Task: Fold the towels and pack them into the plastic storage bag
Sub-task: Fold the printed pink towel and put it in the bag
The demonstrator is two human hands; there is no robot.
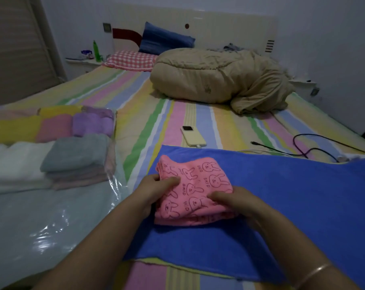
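A folded pink towel (pixel 195 185) printed with rabbits lies on a blue towel (pixel 282 195) spread flat on the bed. My left hand (pixel 154 189) grips its left edge, thumb on top. My right hand (pixel 238 200) holds its right near corner. To the left lies the clear plastic storage bag (pixel 51 216), its mouth toward me. Inside it sit folded towels: a grey one (pixel 74 151) on a pinkish stack, a white one (pixel 12 162), and purple (pixel 91 124), pink and yellow ones behind.
A phone (pixel 193 136) on a charging cable lies on the striped sheet beyond the blue towel. Black cables (pixel 311 147) trail at the right. A bundled beige quilt (pixel 219 80) and pillows (pixel 131 59) fill the far end of the bed.
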